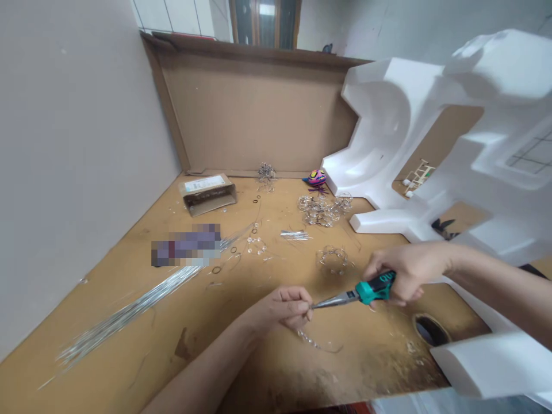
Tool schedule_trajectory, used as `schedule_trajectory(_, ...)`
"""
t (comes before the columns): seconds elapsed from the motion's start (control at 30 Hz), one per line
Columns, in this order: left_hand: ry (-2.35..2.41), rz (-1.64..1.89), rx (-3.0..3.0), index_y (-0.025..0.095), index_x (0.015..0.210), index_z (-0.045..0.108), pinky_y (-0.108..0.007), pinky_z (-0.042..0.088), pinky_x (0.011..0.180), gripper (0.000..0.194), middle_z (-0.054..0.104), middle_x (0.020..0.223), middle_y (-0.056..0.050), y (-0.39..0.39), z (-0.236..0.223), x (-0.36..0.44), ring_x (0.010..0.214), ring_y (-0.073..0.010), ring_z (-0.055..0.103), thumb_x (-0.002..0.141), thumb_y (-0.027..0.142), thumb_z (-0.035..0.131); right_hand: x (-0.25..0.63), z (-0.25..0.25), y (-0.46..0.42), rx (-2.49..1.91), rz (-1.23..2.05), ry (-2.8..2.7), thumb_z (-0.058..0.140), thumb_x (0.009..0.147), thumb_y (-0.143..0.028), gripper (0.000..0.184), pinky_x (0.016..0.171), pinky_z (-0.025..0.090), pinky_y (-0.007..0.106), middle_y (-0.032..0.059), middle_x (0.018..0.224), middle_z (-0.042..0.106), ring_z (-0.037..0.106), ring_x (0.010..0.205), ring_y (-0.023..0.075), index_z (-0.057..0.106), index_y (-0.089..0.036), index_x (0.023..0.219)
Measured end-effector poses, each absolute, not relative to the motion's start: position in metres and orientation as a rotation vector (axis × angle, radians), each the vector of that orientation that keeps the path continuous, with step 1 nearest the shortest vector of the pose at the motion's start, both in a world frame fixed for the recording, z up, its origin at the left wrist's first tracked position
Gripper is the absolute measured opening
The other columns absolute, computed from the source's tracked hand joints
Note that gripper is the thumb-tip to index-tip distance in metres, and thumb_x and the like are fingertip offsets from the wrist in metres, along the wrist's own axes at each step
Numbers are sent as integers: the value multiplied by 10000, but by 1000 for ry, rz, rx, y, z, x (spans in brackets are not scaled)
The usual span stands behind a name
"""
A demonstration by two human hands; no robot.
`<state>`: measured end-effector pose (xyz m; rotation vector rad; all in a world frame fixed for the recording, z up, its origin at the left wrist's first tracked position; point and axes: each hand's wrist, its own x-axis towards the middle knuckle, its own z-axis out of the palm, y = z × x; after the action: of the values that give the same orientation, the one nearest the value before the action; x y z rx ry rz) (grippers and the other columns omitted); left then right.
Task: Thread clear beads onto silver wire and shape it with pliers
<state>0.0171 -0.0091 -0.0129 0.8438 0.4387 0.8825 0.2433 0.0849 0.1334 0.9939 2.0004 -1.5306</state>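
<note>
My right hand point(401, 276) is closed around the black and teal handles of a pair of needle-nose pliers point(340, 299). Their long jaws point left and meet the fingertips of my left hand point(293, 306). That hand is pinched closed on a thin wire strung with clear beads point(308, 340), which hangs below the fingers and trails off to the right. What the plier tips grip between the fingers is too small to make out. Just beyond the pliers lies a loop of beaded wire point(335, 260) on the table.
A bundle of long straight wires point(142, 305) lies at the left, near an open cardboard box point(209, 195). Short cut wires point(295, 235), a heap of beaded wire loops point(323, 210) and a colourful pincushion-like object point(317, 178) lie farther back. White foam point(375, 126) stands right; the table has a round hole point(431, 330).
</note>
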Motion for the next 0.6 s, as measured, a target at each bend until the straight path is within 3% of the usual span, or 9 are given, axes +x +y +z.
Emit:
schedule_trajectory(0.13,448,954,846,129,694,569,-211,135,431,222,256,389,105,-7,-12,14,365,-28,160,735,341,620,242,145,92,1011,-1262,2247,575,583,-152,151,405,295,214,-34,496,534,447,421,96,659,-188,703)
schedule_trajectory(0.27,422,1060,805,130,716,555,-207,143,425,183,219,382,116,-5,-10,15,360,-32,135,770,302,585,251,127,87,1138,-900,2632,562,662,-195,113,456,334,223,-14,629,589,499,536,128,625,-207,754)
schedule_trajectory(0.4,397,1136,720,146,720,533,-195,175,417,160,194,374,121,-3,-12,13,352,-36,113,785,289,562,247,69,60,1368,-636,2779,573,701,-338,336,573,415,275,35,773,635,566,639,182,594,-222,1016)
schedule_trajectory(0.5,382,1189,669,146,733,529,-185,174,409,139,168,382,122,-1,-13,9,351,-37,98,806,264,537,231,22,37,1475,-335,2879,581,680,-328,455,745,434,360,100,997,608,555,898,263,560,-214,1119)
schedule_trajectory(0.6,360,1201,651,141,743,535,-181,157,398,132,153,381,120,0,-13,6,343,-37,91,828,238,507,213,-9,28,1543,-209,2937,574,687,-296,463,818,419,401,109,1062,579,491,1018,287,551,-210,1141)
